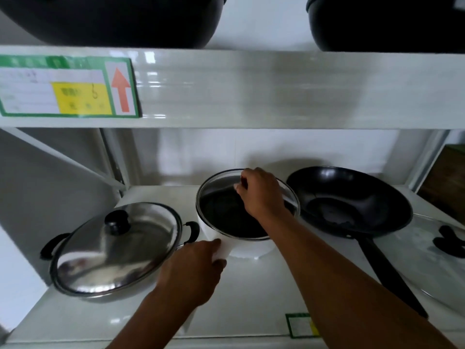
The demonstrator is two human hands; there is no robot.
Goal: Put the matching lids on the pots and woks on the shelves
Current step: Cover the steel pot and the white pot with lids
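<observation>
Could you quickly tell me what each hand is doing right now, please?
Left hand: open, braced against the white pot.
Right hand: closed on the glass lid knob.

Right hand (260,195) grips the knob of a glass lid (221,195) on the white pot (241,250) at mid-shelf (251,293); left hand (193,270) touches the pot's front wall. Lidded steel pot (113,250) toward left edge; black wok (349,200) toward right.
</observation>
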